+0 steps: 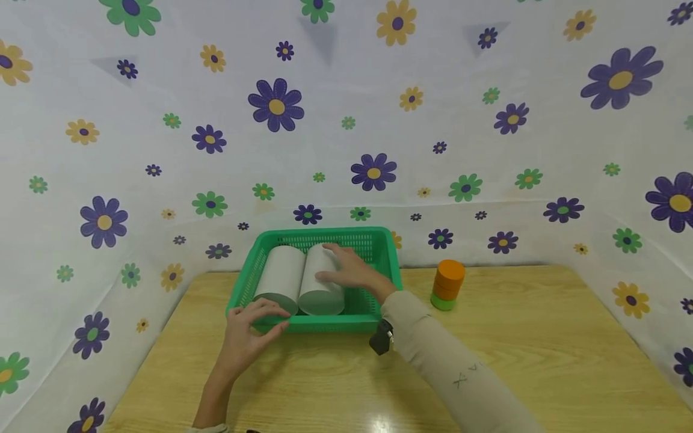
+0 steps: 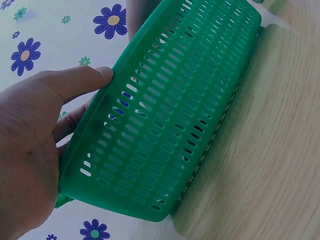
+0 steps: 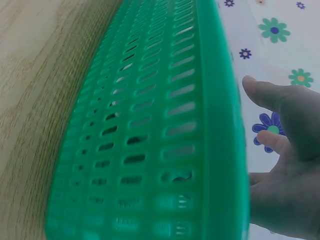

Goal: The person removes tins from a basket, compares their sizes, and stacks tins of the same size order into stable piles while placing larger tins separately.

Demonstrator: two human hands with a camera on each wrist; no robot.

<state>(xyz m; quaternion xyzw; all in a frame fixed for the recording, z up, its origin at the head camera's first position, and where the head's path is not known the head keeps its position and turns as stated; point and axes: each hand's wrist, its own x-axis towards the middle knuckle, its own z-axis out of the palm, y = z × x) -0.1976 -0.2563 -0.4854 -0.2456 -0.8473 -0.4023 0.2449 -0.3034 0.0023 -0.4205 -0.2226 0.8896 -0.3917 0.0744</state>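
- Nearest, we note a bare wooden table with pale yellow grain; a beige right sleeve crosses it and obstructs part of the basket's near right corner. A small black object sits at the cuff.
- We find the left hand gripping the basket at the left of its near rim, thumb to the near side, fingers passing behind the rim.
- We record the green basket upright on the table: rectangular, glossy, smooth-rimmed, its walls pierced by rows of slots.
- Inside, to the left, we see a left cylinder, plain white, lying on its side with one flat end facing near.
- Just beside it lies a matching right cylinder, partly covered by the right hand, whose fingers are spread; we cannot tell whether they touch it.
- Right of the basket stands an orange-and-green stack, green at the bottom.
- Farthest, we observe a white backdrop printed with purple, yellow and green flowers.
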